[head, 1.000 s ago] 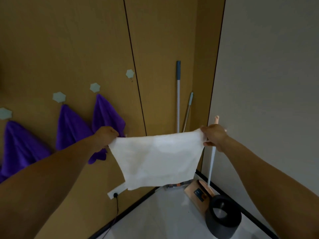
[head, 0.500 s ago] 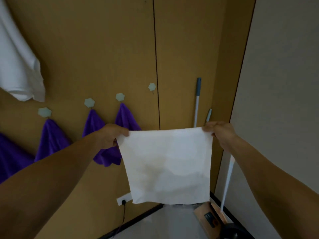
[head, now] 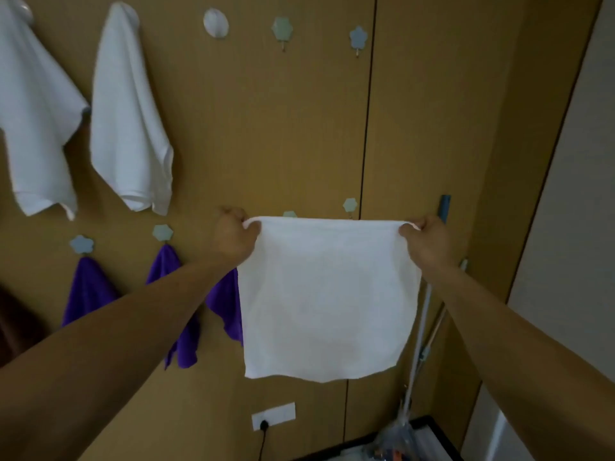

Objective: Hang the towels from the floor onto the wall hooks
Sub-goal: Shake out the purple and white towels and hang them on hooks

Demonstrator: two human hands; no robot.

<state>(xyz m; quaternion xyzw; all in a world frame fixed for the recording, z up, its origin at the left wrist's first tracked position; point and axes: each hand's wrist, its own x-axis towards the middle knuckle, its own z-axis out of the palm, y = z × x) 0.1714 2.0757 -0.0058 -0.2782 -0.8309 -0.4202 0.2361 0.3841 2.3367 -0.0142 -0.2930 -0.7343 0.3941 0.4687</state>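
Observation:
A white towel [head: 327, 294] hangs spread flat in front of the wooden wall, held by its two top corners. My left hand [head: 233, 236] pinches the left corner and my right hand [head: 427, 239] pinches the right corner. In the upper row, a white oval hook [head: 215, 22] and two flower-shaped hooks [head: 282, 29] [head: 358, 38] carry nothing. Two white towels [head: 131, 118] [head: 31, 111] hang at the upper left. Purple towels [head: 88, 289] [head: 186, 327] hang from the lower row of hooks. One bare lower hook [head: 350, 205] shows just above the held towel.
A mop handle [head: 422, 314] and another pole lean in the corner at the right, beside a pale wall [head: 565, 227]. A white wall socket [head: 273, 415] with a black cable sits low on the panel. Clutter lies on the floor at the bottom right.
The view has tilted up, bringing the upper row of hooks and white towels into sight. Both hands have raised the spread towel higher along the wall.

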